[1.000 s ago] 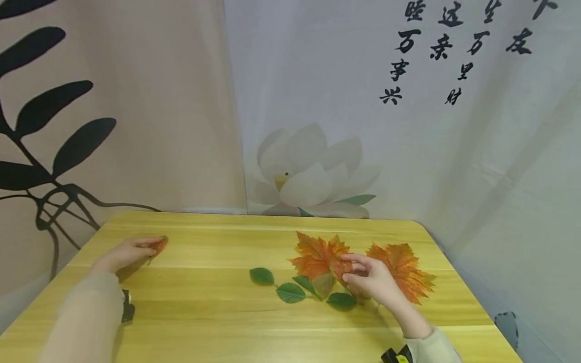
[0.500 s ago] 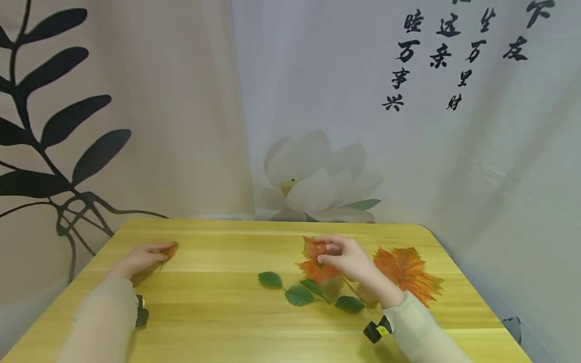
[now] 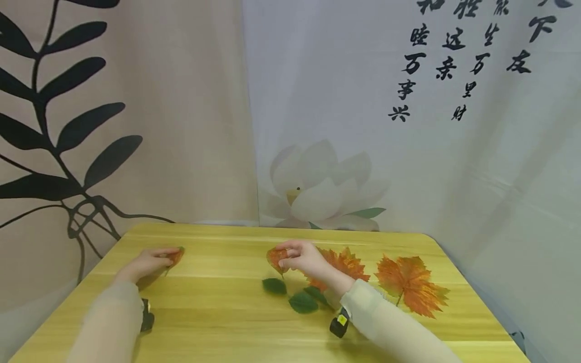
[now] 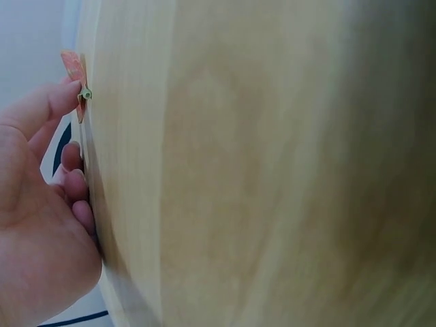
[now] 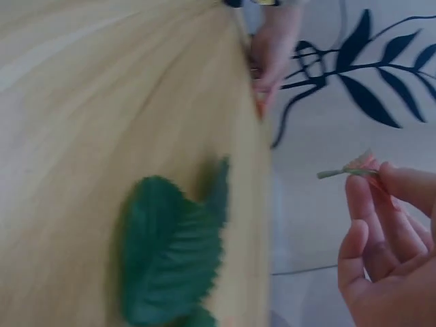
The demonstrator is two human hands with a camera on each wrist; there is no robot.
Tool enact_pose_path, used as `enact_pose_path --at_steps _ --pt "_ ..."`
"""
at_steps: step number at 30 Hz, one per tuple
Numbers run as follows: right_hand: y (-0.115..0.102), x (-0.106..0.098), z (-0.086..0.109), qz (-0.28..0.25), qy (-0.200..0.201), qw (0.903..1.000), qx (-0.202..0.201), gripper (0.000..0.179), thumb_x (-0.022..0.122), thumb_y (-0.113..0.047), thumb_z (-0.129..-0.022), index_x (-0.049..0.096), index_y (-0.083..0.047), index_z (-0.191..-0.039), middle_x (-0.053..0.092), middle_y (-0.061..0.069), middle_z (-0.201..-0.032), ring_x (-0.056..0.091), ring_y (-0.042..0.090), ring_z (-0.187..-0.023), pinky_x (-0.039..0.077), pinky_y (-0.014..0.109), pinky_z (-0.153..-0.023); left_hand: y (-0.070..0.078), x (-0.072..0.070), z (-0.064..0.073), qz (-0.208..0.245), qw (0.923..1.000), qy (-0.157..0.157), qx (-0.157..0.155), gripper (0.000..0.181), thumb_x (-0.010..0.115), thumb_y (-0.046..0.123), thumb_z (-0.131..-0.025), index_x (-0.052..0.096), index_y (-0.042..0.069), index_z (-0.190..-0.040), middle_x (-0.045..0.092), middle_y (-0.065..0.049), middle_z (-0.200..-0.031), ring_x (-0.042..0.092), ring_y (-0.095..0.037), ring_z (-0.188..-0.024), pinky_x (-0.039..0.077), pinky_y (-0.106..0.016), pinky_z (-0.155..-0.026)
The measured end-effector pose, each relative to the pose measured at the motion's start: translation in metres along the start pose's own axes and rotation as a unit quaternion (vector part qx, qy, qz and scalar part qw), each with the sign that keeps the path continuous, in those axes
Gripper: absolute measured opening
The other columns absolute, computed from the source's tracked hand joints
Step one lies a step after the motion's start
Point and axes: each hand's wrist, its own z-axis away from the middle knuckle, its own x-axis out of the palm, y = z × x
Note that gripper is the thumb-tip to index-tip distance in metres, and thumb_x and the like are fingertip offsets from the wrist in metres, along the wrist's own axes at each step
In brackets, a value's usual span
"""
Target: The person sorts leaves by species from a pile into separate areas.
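Note:
At the far left of the table, my left hand [image 3: 150, 264] pinches a small orange leaf [image 3: 178, 256] between thumb and fingers. The left wrist view shows that leaf [image 4: 73, 66] nearly edge-on, its green stem end facing the camera. My right hand [image 3: 309, 261] holds another small orange leaf [image 3: 274, 258] over the table's middle, above the green leaves. In the right wrist view its stem [image 5: 332, 174] sticks out past the fingers. Beneath the right forearm lies an orange maple leaf [image 3: 347, 263], partly covered by the hand and sleeve.
A second orange maple leaf [image 3: 410, 285] lies at the right of the yellow wooden table [image 3: 218, 322]. Several green leaves [image 3: 303, 302] are near the centre, partly hidden by the right wrist. Behind the table hangs a printed curtain [image 3: 195, 126].
My right hand has carried its small orange leaf leftward, from over the maple leaf to beside it. The left hand still pinches its leaf in about the same place. The head view has shifted slightly.

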Motion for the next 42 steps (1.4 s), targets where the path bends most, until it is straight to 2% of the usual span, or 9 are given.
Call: enact_pose_path --at_steps 7,12,14,18,21,26,30,36,42 --pt "0.010 0.025 -0.038 -0.025 0.033 0.9985 0.036 0.038 0.072 -0.015 -0.088 0.066 -0.009 -0.125 0.073 0.005 -0.091 0.067 0.016 -0.072 0.052 0.053 -0.078 0.003 -0.001 0.001 0.009 1.0000 0.001 0.001 0.046 0.059 0.011 -0.096 0.048 -0.011 -0.135 0.044 -0.035 -0.137 0.041 -0.051 -0.125 0.038 -0.055 -0.101" --pt "0.009 0.045 -0.068 -0.041 0.019 0.9980 0.044 0.040 0.071 -0.014 -0.088 0.064 -0.006 -0.126 0.073 0.007 -0.097 0.068 0.016 -0.073 0.052 0.050 -0.077 0.004 0.001 0.004 0.025 0.9997 0.004 -0.005 0.050 0.062 0.014 -0.095 0.047 -0.012 -0.135 0.045 -0.034 -0.136 0.042 -0.050 -0.125 0.037 -0.055 -0.102" --pt "0.006 0.053 -0.077 -0.048 0.017 0.9975 0.049 0.040 0.071 -0.014 -0.088 0.064 -0.004 -0.126 0.072 0.008 -0.100 0.069 0.017 -0.075 0.053 0.046 -0.077 0.006 0.002 0.004 0.019 0.9998 0.007 -0.009 0.050 0.064 0.014 -0.094 0.048 -0.011 -0.135 0.046 -0.033 -0.135 0.041 -0.050 -0.126 0.037 -0.055 -0.102" --pt "-0.001 0.069 -0.091 -0.069 0.018 0.9953 0.065 0.040 0.072 -0.012 -0.087 0.064 -0.002 -0.126 0.071 0.011 -0.105 0.069 0.018 -0.076 0.054 0.046 -0.079 0.008 0.002 0.003 0.013 0.9999 0.005 -0.004 0.050 0.064 0.013 -0.094 0.048 -0.011 -0.135 0.045 -0.034 -0.136 0.039 -0.051 -0.126 0.037 -0.057 -0.102" --pt "-0.007 0.082 -0.100 -0.087 0.012 0.9934 0.074 0.038 0.072 -0.010 -0.087 0.065 -0.002 -0.124 0.071 0.012 -0.104 0.069 0.018 -0.075 0.054 0.046 -0.080 0.009 0.002 0.003 0.018 0.9998 0.007 -0.008 0.050 0.064 0.011 -0.093 0.049 -0.010 -0.135 0.044 -0.034 -0.136 0.039 -0.052 -0.126 0.037 -0.057 -0.101" --pt "-0.014 0.100 -0.113 -0.095 0.001 0.9932 0.067 0.038 0.070 -0.008 -0.088 0.063 0.000 -0.125 0.072 0.009 -0.100 0.069 0.017 -0.074 0.053 0.034 -0.070 0.010 0.003 0.007 0.023 0.9993 0.014 -0.026 0.050 0.065 0.011 -0.091 0.050 -0.008 -0.135 0.044 -0.034 -0.137 0.039 -0.051 -0.126 0.038 -0.057 -0.101" --pt "-0.016 0.112 -0.122 -0.091 0.005 0.9937 0.065 0.038 0.070 -0.008 -0.087 0.063 0.000 -0.124 0.073 0.007 -0.099 0.069 0.016 -0.074 0.051 0.029 -0.066 0.008 0.003 0.010 0.023 0.9991 0.016 -0.032 0.051 0.066 0.013 -0.091 0.051 -0.007 -0.135 0.044 -0.034 -0.137 0.039 -0.051 -0.127 0.038 -0.057 -0.101" --pt "-0.018 0.128 -0.130 -0.103 0.017 0.9917 0.074 0.037 0.072 -0.009 -0.086 0.064 -0.002 -0.122 0.072 0.009 -0.099 0.069 0.016 -0.073 0.051 0.029 -0.064 0.004 0.002 0.011 0.019 0.9987 0.022 -0.042 0.050 0.066 0.013 -0.091 0.051 -0.007 -0.135 0.044 -0.033 -0.137 0.038 -0.051 -0.127 0.036 -0.057 -0.103" --pt "-0.016 0.137 -0.134 -0.118 0.022 0.9890 0.086 0.040 0.071 -0.008 -0.087 0.062 0.002 -0.125 0.072 0.007 -0.095 0.069 0.018 -0.074 0.046 0.024 -0.059 0.010 0.005 0.007 0.023 0.9988 0.021 -0.039 0.050 0.066 0.013 -0.091 0.052 -0.006 -0.135 0.045 -0.032 -0.137 0.037 -0.050 -0.128 0.034 -0.058 -0.104"
